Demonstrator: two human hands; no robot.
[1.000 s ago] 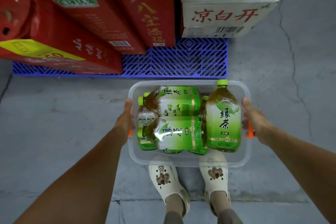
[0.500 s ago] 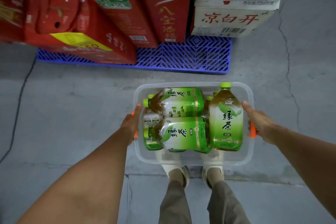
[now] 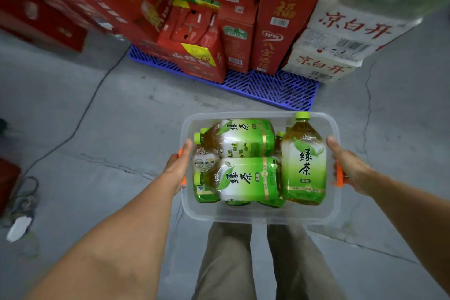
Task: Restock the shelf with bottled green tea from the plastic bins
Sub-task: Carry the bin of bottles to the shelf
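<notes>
I carry a clear plastic bin in front of my legs, lifted off the floor. Several green tea bottles lie in it, with green labels and green caps: two large ones on their sides with caps to the left, and one along the right wall with its cap pointing away from me. My left hand grips the bin's left side at an orange handle. My right hand grips the right side at the other orange handle. No shelf is in sight.
A blue plastic pallet ahead bears stacked red cartons and white cartons. More red cartons stand at the far left. A dark cable runs across the grey concrete floor on the left, towards a tangle.
The bin has risen with both hands still on its handles. I have stepped back and turned a little, so the pallet and cartons sit farther off and more stack shows.
</notes>
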